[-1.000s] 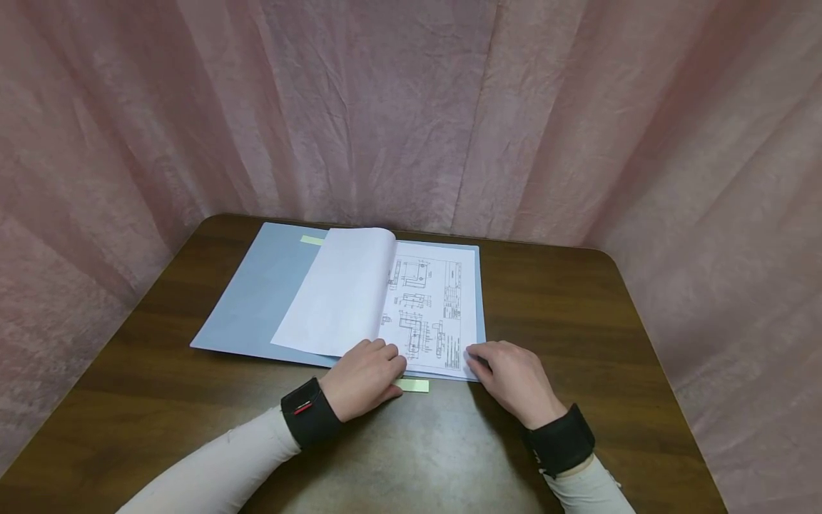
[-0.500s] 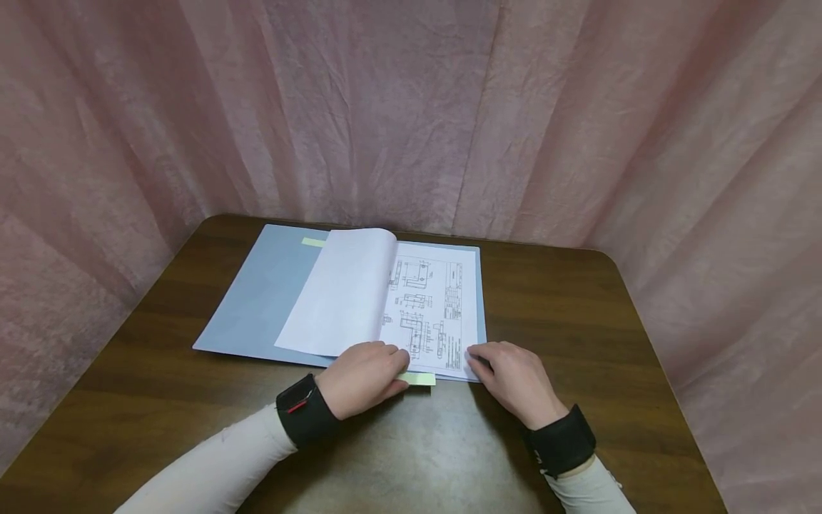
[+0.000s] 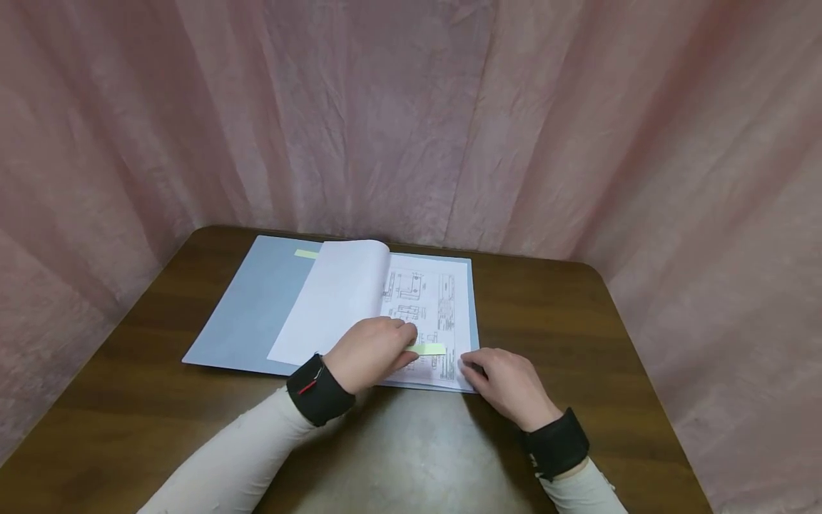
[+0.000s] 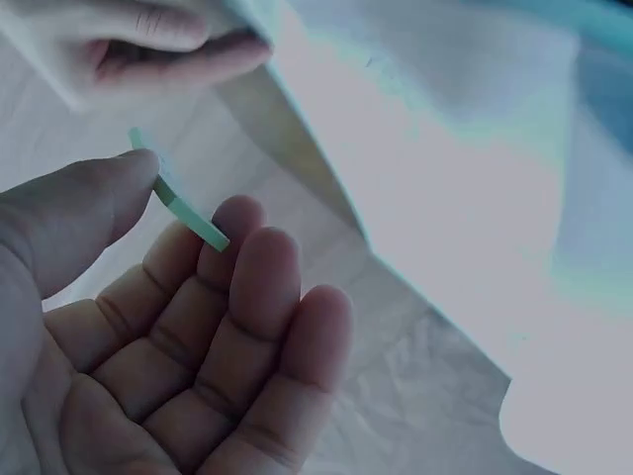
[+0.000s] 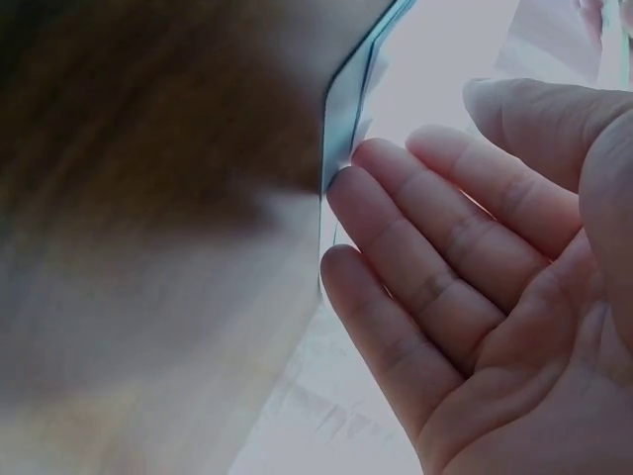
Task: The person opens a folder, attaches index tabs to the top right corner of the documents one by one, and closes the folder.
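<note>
A light blue folder (image 3: 225, 321) lies spread out on the table, a blank white page (image 3: 334, 293) curled over to its left. On the right shows a sheet of technical drawings (image 3: 427, 285). My left hand (image 3: 369, 350) holds a pale green paper strip (image 3: 432, 349) over the lower part of this sheet. In the left wrist view the strip (image 4: 198, 223) is pinched between thumb and index finger. My right hand (image 3: 510, 385) rests at the lower right corner of the folder; in the right wrist view its fingers (image 5: 425, 272) lie extended along the page edge.
Another pale green strip (image 3: 305, 253) lies near the folder's top, partly under the turned page. The brown wooden table (image 3: 546, 307) reaches back to a pink curtain (image 3: 385, 128). Black bands (image 3: 319, 391) circle both wrists.
My left hand has lifted the green strip from the table in front of the folder and carried it forward over the drawing sheet. My right hand has stayed at the corner.
</note>
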Tool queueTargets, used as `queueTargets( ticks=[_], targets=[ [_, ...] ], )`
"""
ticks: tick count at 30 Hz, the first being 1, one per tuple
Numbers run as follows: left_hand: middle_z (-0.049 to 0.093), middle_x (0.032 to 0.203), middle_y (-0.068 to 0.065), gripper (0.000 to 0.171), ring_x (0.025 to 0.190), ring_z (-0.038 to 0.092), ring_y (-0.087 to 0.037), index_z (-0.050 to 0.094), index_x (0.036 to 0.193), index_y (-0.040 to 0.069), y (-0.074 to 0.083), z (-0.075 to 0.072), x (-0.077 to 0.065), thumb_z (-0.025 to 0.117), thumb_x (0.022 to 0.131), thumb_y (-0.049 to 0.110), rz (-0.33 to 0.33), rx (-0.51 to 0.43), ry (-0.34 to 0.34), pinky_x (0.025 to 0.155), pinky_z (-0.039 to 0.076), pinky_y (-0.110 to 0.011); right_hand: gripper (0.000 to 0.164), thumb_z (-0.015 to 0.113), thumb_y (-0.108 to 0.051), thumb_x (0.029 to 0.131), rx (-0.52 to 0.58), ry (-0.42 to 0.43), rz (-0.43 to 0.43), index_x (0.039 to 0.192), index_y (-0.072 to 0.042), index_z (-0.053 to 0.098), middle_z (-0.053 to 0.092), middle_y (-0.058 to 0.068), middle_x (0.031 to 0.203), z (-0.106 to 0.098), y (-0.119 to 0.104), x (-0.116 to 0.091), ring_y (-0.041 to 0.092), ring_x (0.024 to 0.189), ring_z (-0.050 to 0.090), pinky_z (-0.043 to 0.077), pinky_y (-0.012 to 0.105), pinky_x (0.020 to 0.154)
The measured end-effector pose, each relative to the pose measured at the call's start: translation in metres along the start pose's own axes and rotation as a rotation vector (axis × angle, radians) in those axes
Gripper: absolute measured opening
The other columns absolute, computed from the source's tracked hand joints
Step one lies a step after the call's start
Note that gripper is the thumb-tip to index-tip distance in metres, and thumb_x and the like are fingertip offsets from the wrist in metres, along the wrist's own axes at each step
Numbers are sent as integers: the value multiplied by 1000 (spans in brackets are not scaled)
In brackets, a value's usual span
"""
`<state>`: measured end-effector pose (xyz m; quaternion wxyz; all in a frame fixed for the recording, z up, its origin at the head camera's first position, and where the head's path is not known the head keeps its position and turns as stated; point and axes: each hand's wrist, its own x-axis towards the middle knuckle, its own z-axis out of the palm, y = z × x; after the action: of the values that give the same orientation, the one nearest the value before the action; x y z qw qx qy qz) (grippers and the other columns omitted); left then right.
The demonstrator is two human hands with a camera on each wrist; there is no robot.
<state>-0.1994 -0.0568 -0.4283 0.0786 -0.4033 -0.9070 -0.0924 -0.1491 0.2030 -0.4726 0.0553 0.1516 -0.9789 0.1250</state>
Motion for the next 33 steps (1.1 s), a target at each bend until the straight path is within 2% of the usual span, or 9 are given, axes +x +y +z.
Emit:
queueTargets(
  ticks=[7,13,16,21,27,33],
  targets=[
    [57,75,9,22,63,49,-7,65,94,16,2,-5,14,75,88,35,-13,14,41,61,42,-24,28,74,-34,89,-6,14,-45,111,-18,77,72,-6,102,-9,2,7,6,85,62,51,29,78],
    [58,76,9,22,63,50,-7,66,94,17,1,-2,18,76,87,35,-44,11,35,62,43,-24,30,76,-32,87,32,51,-60,115,-19,76,71,-7,102,-25,-1,17,7,80,59,49,25,71],
    [59,76,8,22,64,50,-8,66,94,17,2,-1,19,76,87,34,-51,10,30,62,43,-24,35,77,-32,86,69,45,-67,119,-20,74,71,-7,105,-33,-3,22,8,82,61,49,25,72],
    [59,77,8,22,65,50,-8,66,95,17,4,-1,21,76,87,34,-46,18,40,62,43,-24,45,78,-40,83,104,28,-68,124,-22,72,69,-9,112,-42,-7,27,10,95,64,50,27,82],
    [61,79,7,22,67,51,-8,67,96,16,7,-1,21,76,87,34,-38,21,41,63,44,-24,45,80,-41,81,145,35,-108,121,-21,73,69,-12,113,-43,-11,31,5,100,63,49,27,83],
    [62,80,7,22,68,52,-8,67,96,17,9,-2,21,77,87,34,-16,11,33,64,45,-24,42,77,-43,83,135,37,-126,120,-24,73,69,-13,111,-41,-14,32,5,101,64,49,27,84]
  ],
)
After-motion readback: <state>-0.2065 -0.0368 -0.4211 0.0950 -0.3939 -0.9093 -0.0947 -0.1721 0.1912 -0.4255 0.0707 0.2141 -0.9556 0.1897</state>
